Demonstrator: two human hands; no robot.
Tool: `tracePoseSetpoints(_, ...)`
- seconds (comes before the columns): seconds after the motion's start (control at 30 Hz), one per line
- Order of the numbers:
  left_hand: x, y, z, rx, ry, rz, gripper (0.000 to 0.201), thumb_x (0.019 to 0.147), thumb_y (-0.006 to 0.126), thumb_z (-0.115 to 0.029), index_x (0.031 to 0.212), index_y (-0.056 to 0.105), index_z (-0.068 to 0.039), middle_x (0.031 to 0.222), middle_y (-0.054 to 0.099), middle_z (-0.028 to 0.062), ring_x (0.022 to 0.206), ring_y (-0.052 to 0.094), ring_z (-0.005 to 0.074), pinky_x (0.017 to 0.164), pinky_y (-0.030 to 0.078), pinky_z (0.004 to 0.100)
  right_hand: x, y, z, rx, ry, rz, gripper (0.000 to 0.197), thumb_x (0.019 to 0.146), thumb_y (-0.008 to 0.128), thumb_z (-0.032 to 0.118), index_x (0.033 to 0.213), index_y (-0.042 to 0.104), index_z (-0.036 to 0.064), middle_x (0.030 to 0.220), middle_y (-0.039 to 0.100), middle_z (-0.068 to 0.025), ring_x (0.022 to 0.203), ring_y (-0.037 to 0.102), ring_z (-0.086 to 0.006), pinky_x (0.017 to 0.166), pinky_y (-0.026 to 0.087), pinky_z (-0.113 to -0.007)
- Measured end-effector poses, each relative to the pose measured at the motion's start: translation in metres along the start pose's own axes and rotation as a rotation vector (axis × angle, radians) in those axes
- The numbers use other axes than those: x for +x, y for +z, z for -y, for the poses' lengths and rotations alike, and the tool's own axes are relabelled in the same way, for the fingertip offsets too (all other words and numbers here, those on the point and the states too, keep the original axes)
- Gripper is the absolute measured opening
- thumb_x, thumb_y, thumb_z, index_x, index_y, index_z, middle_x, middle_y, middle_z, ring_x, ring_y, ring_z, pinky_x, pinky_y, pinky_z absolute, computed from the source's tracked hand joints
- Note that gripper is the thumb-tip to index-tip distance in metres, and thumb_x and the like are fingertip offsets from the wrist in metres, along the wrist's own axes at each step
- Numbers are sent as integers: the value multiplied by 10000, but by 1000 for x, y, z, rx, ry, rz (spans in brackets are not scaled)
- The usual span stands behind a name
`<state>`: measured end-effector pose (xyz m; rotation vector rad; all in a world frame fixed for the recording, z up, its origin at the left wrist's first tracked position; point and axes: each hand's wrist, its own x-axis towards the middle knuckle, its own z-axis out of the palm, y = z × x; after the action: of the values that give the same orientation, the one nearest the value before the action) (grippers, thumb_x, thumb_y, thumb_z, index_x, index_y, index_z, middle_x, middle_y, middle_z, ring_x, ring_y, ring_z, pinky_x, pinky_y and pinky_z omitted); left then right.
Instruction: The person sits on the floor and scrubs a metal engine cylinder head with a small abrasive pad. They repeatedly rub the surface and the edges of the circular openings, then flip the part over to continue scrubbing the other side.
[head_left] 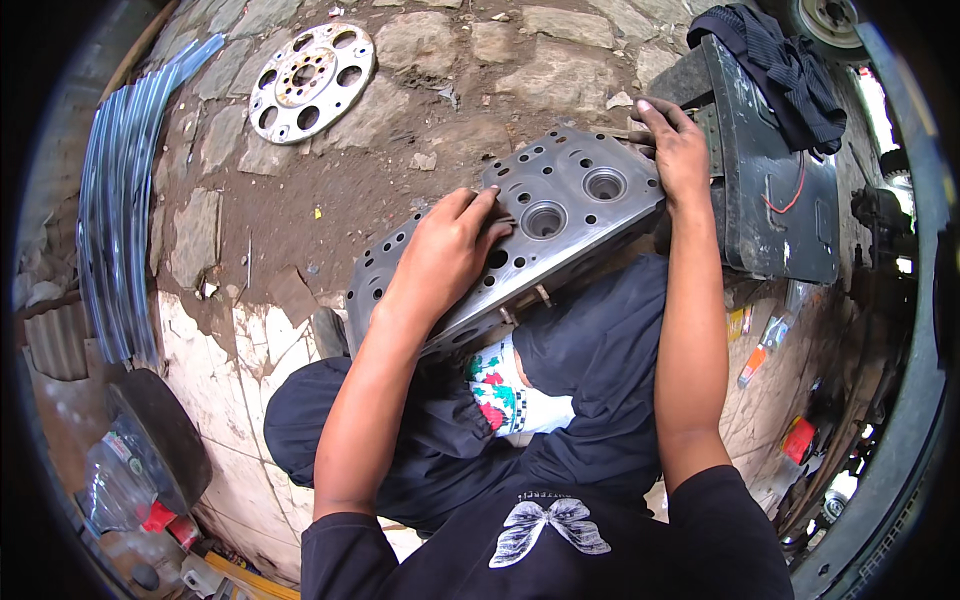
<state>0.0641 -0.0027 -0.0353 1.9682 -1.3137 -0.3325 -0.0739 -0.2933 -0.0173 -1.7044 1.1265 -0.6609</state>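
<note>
A grey metal engine cylinder head (560,255) lies tilted across my lap, its flat machined face up, with two round valve ports and several smaller holes. My left hand (450,245) rests over the middle of that face. Its fingers are bent and drawn together beside a port; anything under the fingertips is hidden. At the far right end of the cylinder head, my right hand (680,160) has its fingers curled at the corner, gripping it. Short metal studs (543,295) stick out of the near side, toward my legs.
A round perforated metal plate (310,84) lies on the stone paving at far left. Corrugated sheet (122,220) stands along the left. At right are a dark metal box (775,215) with a dark cloth (775,70) on it. A clear plastic bottle (120,480) sits at lower left.
</note>
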Motion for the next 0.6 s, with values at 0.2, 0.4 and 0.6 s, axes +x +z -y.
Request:
tracePoseSetpoints(0.2, -5, -16, 8, -62, -26, 12, 247, 938, 773, -96, 1170, 758, -11, 907, 636, 190, 780, 651, 419, 710, 514, 477, -9, -1, 9, -16, 28, 21, 368, 981, 783, 311, 1214, 779, 26, 1027, 806, -108, 796, 740, -131, 765, 568, -296)
tracePoseSetpoints(0.4, 17, -5, 5, -134, 39, 2, 242, 935, 771, -104, 1157, 755, -10, 903, 640, 200, 791, 654, 427, 716, 520, 485, -9, 4, 16, -227, -52, 6, 383, 974, 783, 327, 1219, 780, 31, 995, 809, -102, 791, 754, -153, 767, 572, -307)
tracePoseSetpoints(0.6, -2, -21, 11, -115, -52, 110, 245, 942, 757, -117, 1169, 756, -25, 909, 646, 203, 818, 661, 437, 725, 515, 490, -15, 4, 23, -203, -18, 13, 388, 968, 785, 333, 1218, 783, 37, 999, 809, -106, 803, 761, -161, 781, 578, -318)
